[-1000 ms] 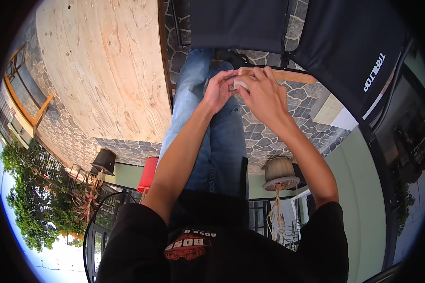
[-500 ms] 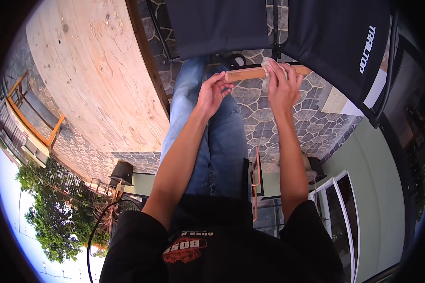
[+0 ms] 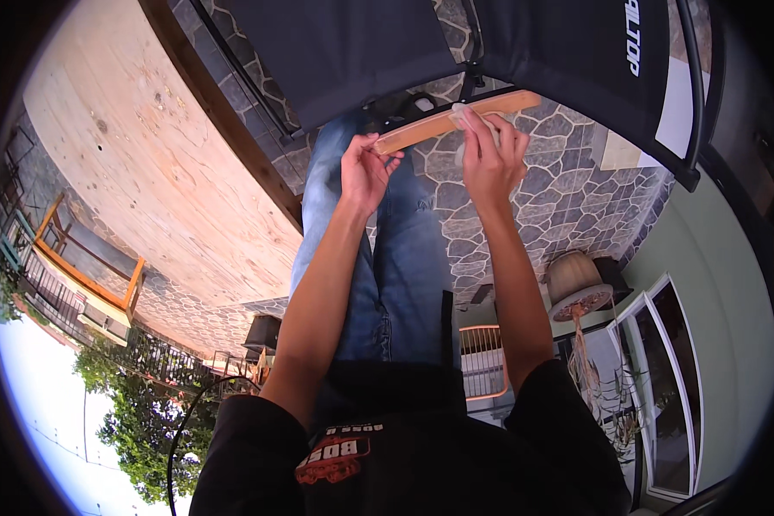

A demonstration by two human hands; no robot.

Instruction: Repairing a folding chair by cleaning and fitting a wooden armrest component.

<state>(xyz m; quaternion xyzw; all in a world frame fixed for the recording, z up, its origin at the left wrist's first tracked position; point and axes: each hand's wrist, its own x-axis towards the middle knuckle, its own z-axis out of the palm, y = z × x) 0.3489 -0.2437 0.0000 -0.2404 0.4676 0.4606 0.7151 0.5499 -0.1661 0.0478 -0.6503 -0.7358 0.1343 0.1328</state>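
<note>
A light-brown wooden armrest (image 3: pixel 417 133) runs slantwise in front of me, along the black frame of a folding chair (image 3: pixel 361 60). At its left end, my left hand (image 3: pixel 365 176) is closed, thumb and fingers pinching the wood. My right hand (image 3: pixel 493 163) lies over its middle, with the fingers bent round a pale, folded cloth-like piece (image 3: pixel 461 112) pressed against the wood. Whether that piece is a cloth or sanding paper I cannot tell. The right fingers hide part of the armrest, whose far end shows beyond them.
A large plywood tabletop (image 3: pixel 163 163) with a dark edge lies to my left. Grey stone-patterned paving (image 3: pixel 568 163) spreads beneath. Behind me are a potted plant (image 3: pixel 572 288), a green wall (image 3: pixel 722 284) and a wire-backed chair (image 3: pixel 483 361). A wooden-framed seat (image 3: pixel 86 267) stands farther left.
The whole view has turned, so the chair, armrest and both hands appear farther left. The armrest's face shows more broadly and slopes more. Both hands keep their hold.
</note>
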